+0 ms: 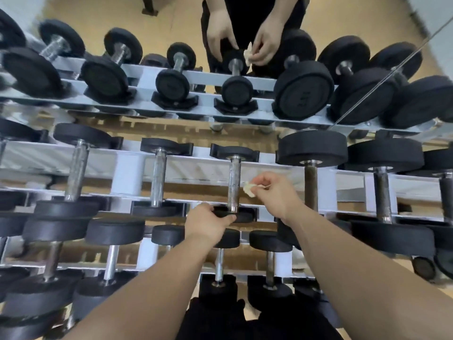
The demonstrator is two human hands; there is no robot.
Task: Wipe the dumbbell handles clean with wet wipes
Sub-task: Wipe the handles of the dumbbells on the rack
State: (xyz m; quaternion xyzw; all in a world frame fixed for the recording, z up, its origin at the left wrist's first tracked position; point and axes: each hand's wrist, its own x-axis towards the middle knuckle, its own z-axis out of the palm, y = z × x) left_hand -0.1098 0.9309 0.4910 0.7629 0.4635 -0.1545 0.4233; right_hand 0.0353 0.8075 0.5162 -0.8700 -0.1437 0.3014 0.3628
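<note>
1. The left hand (208,223) grips the near black end of the small dumbbell (234,185) on the rack's (127,173) upper tier.
2. The right hand (274,190) pinches a crumpled wet wipe (249,188), just at three o'clock of the handle.

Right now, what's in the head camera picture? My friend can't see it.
The right hand pinches a crumpled wet wipe beside a dumbbell handle, while the left hand grips its near weight. Dumbbells fill a white rack facing a mirror.
</note>
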